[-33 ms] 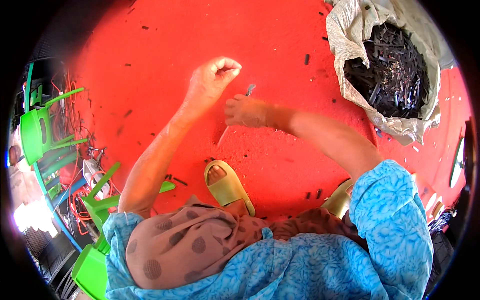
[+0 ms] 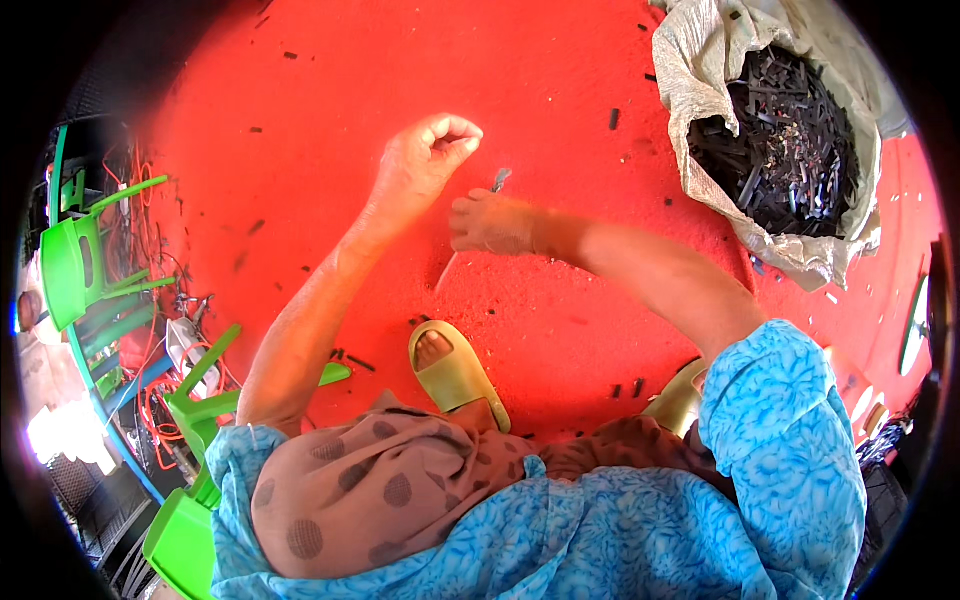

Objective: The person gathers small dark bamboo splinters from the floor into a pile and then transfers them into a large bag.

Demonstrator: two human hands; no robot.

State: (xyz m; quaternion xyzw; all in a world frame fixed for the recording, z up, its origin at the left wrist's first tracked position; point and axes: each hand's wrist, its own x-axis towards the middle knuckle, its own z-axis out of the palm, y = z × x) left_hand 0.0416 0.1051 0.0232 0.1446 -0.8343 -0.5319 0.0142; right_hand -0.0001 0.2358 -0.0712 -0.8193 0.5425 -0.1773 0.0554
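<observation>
Blade-like tool [image 2: 499,180] gripped in right hand [image 2: 488,222], left hand [image 2: 428,158] curled shut nearby; slip risks cutting fingers, sandalled foot [image 2: 452,370] below.

A bright red floor [image 2: 330,90] is lit by strong sunlight and strewn with small dark bits. Green plastic chairs [image 2: 75,255] are stacked at the left, beside tangled orange cables [image 2: 155,400]. Deep shadow is seen far left.
</observation>
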